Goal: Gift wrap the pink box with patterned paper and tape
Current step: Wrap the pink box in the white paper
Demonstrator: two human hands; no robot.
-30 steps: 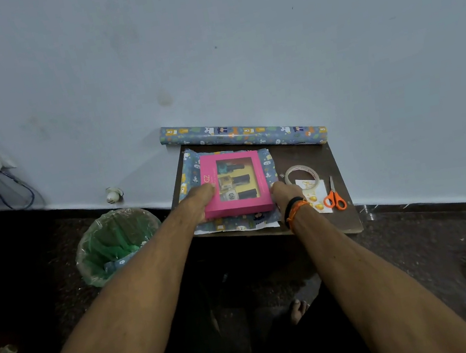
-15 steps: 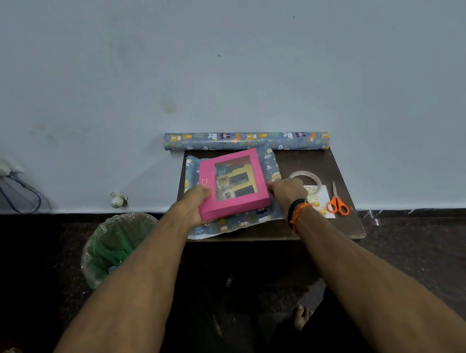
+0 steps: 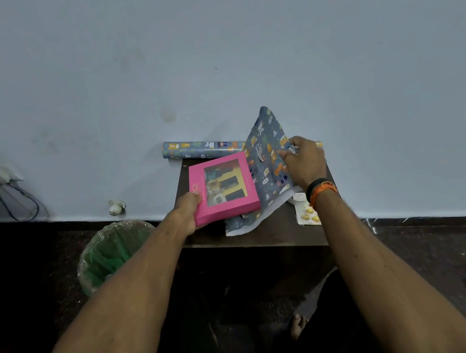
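Note:
The pink box (image 3: 223,188), with a clear window on top, is lifted and tilted over the small dark table (image 3: 269,233). My left hand (image 3: 189,211) grips its near left corner. To the right of the box, my right hand (image 3: 303,161) pinches the cut sheet of blue patterned paper (image 3: 267,158) and holds it up, its far corner pointing up at the wall. The sheet's near end still lies on the table with its white underside showing. The tape is hidden behind my right hand.
A roll of the same patterned paper (image 3: 202,146) lies along the wall at the table's far edge. A white sticker sheet (image 3: 307,214) lies under my right wrist. A green-lined waste bin (image 3: 109,252) stands on the floor to the left. My foot (image 3: 296,324) shows below.
The box has come up off the paper and moved left in my left hand. My right hand has let go of the box, taken the sheet and raised it to the right.

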